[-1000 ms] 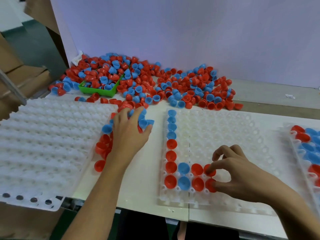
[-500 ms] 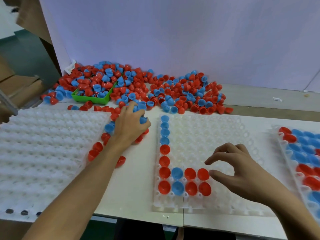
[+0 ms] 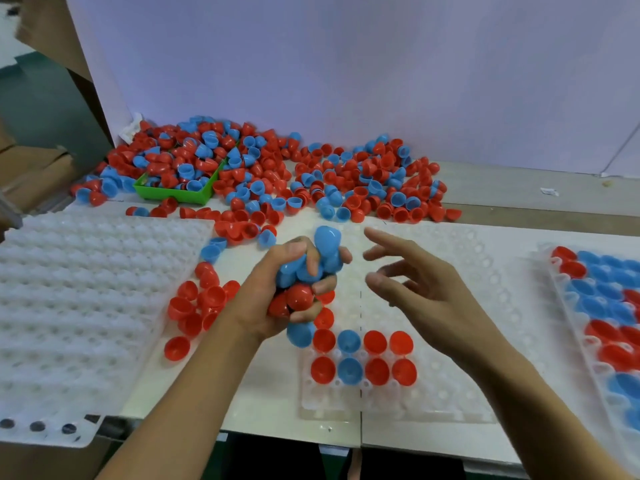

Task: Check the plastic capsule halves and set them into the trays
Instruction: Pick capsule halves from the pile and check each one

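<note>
Above the middle tray [image 3: 450,393], the left hand [image 3: 277,292] grips seemingly several capsule halves [image 3: 313,268].

White worktable [image 3: 263,403] runs left to right, grey strip [image 3: 519,199] along its back edge. Pale lavender backboard [image 3: 346,71] stands upright behind it. Cardboard boxes [image 3: 38,174] stacked far left. Small white paper scrap [image 3: 549,191] lies on the grey strip, right side.
</note>
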